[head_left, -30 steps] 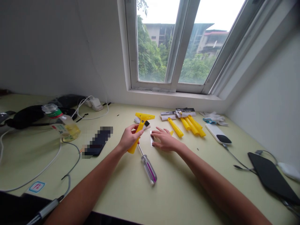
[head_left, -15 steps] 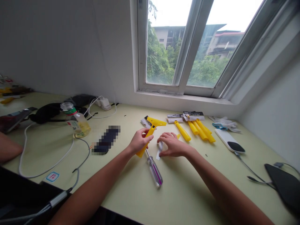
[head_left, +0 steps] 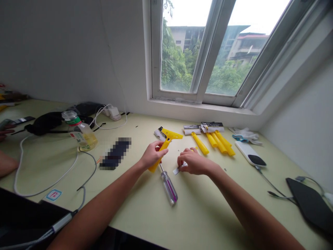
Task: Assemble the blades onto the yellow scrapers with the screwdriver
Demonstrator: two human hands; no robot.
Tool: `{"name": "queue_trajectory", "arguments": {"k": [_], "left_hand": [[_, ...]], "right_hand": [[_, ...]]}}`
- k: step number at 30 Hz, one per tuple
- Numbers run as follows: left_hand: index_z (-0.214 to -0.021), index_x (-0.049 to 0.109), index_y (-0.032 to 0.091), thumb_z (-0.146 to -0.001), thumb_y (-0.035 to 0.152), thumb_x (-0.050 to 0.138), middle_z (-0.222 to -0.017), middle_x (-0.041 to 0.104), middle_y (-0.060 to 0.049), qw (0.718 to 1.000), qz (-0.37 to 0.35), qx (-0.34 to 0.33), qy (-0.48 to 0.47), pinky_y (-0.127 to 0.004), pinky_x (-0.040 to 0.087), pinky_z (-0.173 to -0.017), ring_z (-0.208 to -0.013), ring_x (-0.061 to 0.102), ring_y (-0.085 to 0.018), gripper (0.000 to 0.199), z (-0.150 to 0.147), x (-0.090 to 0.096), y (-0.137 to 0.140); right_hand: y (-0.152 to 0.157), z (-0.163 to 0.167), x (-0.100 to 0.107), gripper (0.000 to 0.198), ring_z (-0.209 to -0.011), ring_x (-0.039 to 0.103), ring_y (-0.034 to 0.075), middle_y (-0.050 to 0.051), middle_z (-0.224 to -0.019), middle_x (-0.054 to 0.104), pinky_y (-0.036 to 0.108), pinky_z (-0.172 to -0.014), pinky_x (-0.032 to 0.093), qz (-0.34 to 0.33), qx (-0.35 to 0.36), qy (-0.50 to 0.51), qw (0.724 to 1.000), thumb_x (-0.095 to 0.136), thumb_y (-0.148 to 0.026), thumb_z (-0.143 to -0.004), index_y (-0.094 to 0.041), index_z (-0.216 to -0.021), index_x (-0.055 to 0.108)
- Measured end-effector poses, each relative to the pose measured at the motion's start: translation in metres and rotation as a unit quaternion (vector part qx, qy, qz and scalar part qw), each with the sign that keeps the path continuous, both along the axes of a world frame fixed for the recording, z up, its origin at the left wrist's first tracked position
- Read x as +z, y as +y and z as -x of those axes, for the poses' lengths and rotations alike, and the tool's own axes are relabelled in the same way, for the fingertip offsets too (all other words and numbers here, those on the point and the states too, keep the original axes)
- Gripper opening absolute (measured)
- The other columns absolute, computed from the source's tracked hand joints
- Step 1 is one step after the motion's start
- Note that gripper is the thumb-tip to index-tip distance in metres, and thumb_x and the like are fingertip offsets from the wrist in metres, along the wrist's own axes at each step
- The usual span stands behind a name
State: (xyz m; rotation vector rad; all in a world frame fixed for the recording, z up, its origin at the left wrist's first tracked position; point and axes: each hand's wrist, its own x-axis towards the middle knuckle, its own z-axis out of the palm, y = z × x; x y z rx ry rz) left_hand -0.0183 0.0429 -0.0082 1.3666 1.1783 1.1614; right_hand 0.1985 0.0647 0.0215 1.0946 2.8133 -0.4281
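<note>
My left hand (head_left: 153,156) is closed around the handle of a yellow scraper (head_left: 171,134), whose wide head is tilted up and to the right. Beside it, my right hand (head_left: 191,161) is down at the tabletop, fingers curled and pinching a flat, pale grey strip (head_left: 176,171); the hand covers much of the strip. A screwdriver (head_left: 169,190) with a clear and purple handle lies just below my left hand, its shaft pointing at the scraper. A tiny screw-like bit (head_left: 178,150) rests between my hands. Some yellow plastic shows behind my right fingers, mostly hidden.
Several yellow-handled scrapers (head_left: 221,143) with card sleeves lie near the window. Gloves (head_left: 247,135), a white device (head_left: 250,153) and a black one (head_left: 309,201) with cables are at right. At left stand an open bottle (head_left: 82,133) and a blurred dark object (head_left: 116,153); another person's arm (head_left: 7,164) reaches in.
My right hand has closed in on the pale strip, which now lies at a different angle and is more covered. My left hand still holds the scraper. The view has shifted slightly.
</note>
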Motion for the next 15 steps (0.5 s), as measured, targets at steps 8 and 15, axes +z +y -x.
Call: {"name": "queue_trajectory", "arguments": {"k": [8,15], "left_hand": [[-0.108,0.061,0.011,-0.076,0.032,0.069,-0.09,0.056,-0.004,1.0,0.004,-0.01,0.004,-0.023,0.052,-0.042,-0.062,0.055,-0.011,0.039,-0.001,0.0001,-0.0009],[-0.11,0.061,0.011,-0.076,0.034,0.071,-0.085,0.056,-0.003,1.0,0.008,-0.011,0.017,-0.025,0.052,-0.043,-0.055,0.054,-0.01,0.042,-0.0004,-0.0001,-0.0014]], "right_hand": [[0.0033,-0.0001,0.0002,0.01,-0.093,0.055,0.026,0.006,-0.085,0.071,0.039,-0.083,0.036,0.05,-0.019,-0.055,0.997,0.066,-0.029,-0.076,-0.02,-0.08,0.069],[0.0035,-0.0022,0.0039,0.016,-0.1,0.053,0.028,0.008,-0.09,0.068,0.04,-0.085,0.037,0.076,-0.022,-0.063,0.995,0.067,-0.034,-0.075,-0.019,-0.081,0.069]]}}
